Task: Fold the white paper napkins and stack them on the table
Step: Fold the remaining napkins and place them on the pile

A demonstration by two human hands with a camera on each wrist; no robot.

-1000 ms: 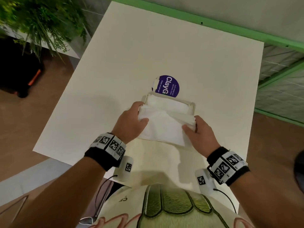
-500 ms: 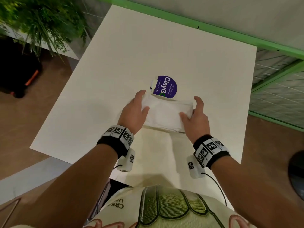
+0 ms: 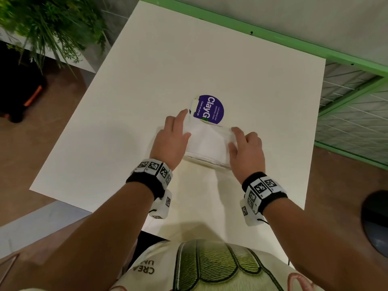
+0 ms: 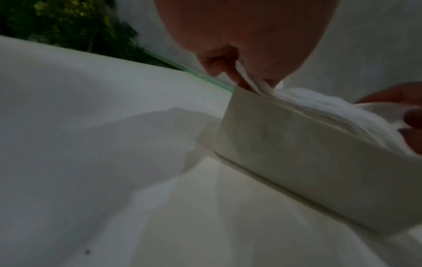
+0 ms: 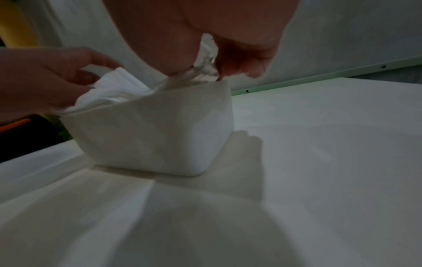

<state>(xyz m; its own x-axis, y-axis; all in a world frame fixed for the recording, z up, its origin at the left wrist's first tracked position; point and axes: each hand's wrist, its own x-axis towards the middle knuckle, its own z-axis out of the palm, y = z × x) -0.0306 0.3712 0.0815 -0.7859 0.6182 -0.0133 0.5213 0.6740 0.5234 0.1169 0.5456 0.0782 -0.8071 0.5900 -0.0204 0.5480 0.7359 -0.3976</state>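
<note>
The white rectangular plastic holder (image 3: 206,163) is mostly hidden in the head view beneath the white folded paper napkins (image 3: 206,141), only its near rim showing. Just beyond the holder, the round purple sticker (image 3: 210,109) is part covered by napkin and fingertip, its smaller print too tiny to read. In the left wrist view the holder (image 4: 297,153) runs off the right edge. How many napkins lie in the holder (image 5: 155,133) cannot be told. Left of the holder, a dark object with an orange strip (image 3: 23,95) is unidentifiable.
</note>
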